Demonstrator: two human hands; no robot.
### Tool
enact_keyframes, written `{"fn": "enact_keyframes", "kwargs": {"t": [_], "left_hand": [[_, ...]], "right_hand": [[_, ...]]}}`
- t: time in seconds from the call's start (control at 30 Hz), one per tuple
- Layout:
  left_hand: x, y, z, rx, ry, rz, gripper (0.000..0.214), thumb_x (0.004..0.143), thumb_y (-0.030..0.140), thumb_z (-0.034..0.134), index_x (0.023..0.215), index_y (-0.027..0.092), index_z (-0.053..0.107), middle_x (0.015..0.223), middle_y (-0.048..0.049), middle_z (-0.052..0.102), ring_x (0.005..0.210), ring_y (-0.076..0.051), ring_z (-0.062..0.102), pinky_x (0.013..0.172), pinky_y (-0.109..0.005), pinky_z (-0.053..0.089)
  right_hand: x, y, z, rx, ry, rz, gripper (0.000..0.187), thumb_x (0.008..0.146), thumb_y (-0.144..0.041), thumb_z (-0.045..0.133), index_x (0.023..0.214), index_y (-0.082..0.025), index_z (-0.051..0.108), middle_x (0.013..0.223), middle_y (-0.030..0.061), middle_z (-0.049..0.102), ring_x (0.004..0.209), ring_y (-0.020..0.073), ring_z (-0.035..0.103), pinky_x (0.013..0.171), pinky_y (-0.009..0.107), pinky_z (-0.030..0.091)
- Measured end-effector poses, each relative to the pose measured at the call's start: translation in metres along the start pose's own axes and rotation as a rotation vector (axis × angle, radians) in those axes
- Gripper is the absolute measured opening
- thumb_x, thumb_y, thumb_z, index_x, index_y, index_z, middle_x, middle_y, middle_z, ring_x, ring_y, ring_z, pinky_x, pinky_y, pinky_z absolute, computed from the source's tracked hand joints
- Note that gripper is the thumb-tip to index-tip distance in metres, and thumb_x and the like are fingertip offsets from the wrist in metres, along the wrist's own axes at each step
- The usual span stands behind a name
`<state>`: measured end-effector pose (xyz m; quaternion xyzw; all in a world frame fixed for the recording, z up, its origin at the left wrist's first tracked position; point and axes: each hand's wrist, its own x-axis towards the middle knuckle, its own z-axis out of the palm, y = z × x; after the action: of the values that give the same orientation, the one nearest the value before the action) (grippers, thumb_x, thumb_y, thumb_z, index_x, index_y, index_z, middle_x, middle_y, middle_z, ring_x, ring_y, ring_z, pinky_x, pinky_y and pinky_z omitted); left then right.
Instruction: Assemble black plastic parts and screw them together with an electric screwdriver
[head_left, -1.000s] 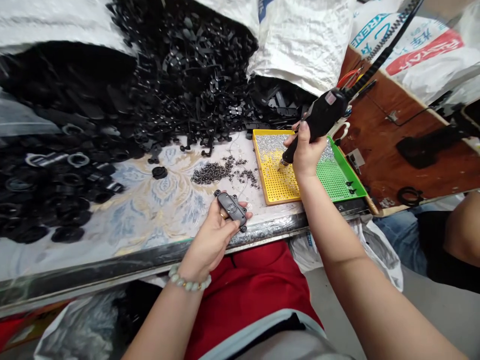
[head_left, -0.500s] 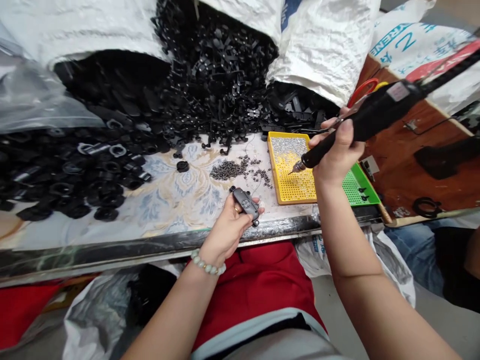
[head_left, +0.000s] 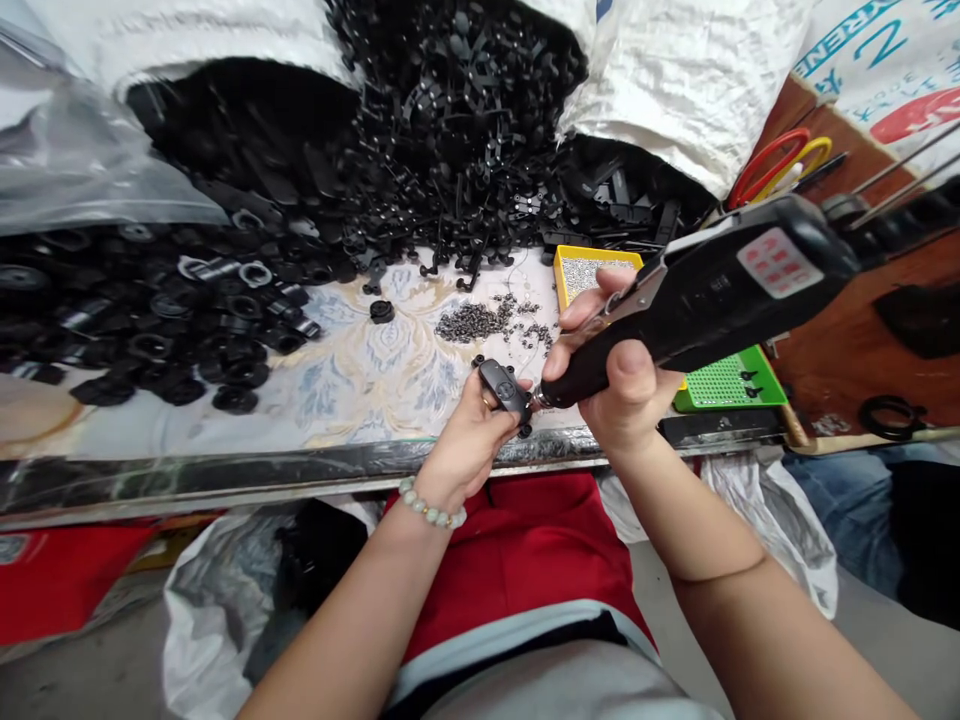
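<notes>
1. Grip of the left hand (head_left: 469,445): clenched, fingers and thumb closed on a black plastic housing (head_left: 504,390), which sits just above the bench's front edge. A beaded bracelet (head_left: 431,503) circles that wrist.
2. Grip of the right hand (head_left: 622,385): clenched around a black electric screwdriver (head_left: 712,290), with the cord end pointing away to the upper right. Its thin bit (head_left: 537,400) reaches the right end of the housing and appears to touch it (the exact contact point is too small to make out).
3. Nearest the hands, a loose heap of small dark screws (head_left: 472,322) lies on the patterned bench cover (head_left: 360,370). A yellow tray (head_left: 596,262) holding silvery small parts sits behind the right hand and is partly hidden by it, and a green perforated tray (head_left: 727,385) lies to its right.
4. Further back, a large mound of black plastic pieces (head_left: 450,120) spills from white woven sacks (head_left: 690,90). Black plastic rings (head_left: 225,330) cover the left of the bench.
5. Scissors with red and yellow handles (head_left: 772,165) lie on a brown wooden board (head_left: 847,180) at the upper right.
</notes>
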<state>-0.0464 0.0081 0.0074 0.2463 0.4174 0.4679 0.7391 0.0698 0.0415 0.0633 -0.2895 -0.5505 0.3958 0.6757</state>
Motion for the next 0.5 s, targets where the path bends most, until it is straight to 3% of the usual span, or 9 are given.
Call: {"fn": "enact_keyframes", "kwargs": {"t": [0.1,0.3,0.5], "left_hand": [[0.0001,-0.0005,-0.0005,-0.001,-0.011,0.011,0.058,0.066,0.004,0.062,0.117,0.026,0.044,0.100,0.0015,0.060,0.081,-0.009,0.058,0.075,-0.022,0.044],[0.0008,-0.0016,-0.0013,-0.018,-0.021,0.019,0.061,0.066,0.004,0.062,0.120,0.026,0.043,0.104,0.0000,0.061,0.082,-0.009,0.058,0.073,-0.021,0.043],[0.0013,-0.0036,-0.0011,-0.014,-0.021,0.042,0.059,0.065,0.005,0.062,0.117,0.025,0.044,0.101,0.0002,0.061,0.082,-0.011,0.058,0.077,-0.025,0.043]], "right_hand": [[-0.0012,0.0028,-0.0004,-0.034,0.008,0.038,0.037,0.072,-0.055,0.063,0.091,-0.025,0.054,0.084,-0.0001,0.056,0.051,0.0096,0.059,0.048,0.027,0.053],[-0.0020,0.0077,-0.0008,0.054,-0.018,0.040,0.040,0.074,-0.050,0.063,0.106,-0.028,0.052,0.085,-0.0016,0.056,0.048,0.0076,0.058,0.044,0.023,0.049],[-0.0012,0.0062,-0.0024,0.040,0.000,0.043,0.040,0.074,-0.051,0.062,0.106,-0.027,0.053,0.084,-0.0021,0.056,0.049,0.0068,0.058,0.041,0.020,0.047]]}}
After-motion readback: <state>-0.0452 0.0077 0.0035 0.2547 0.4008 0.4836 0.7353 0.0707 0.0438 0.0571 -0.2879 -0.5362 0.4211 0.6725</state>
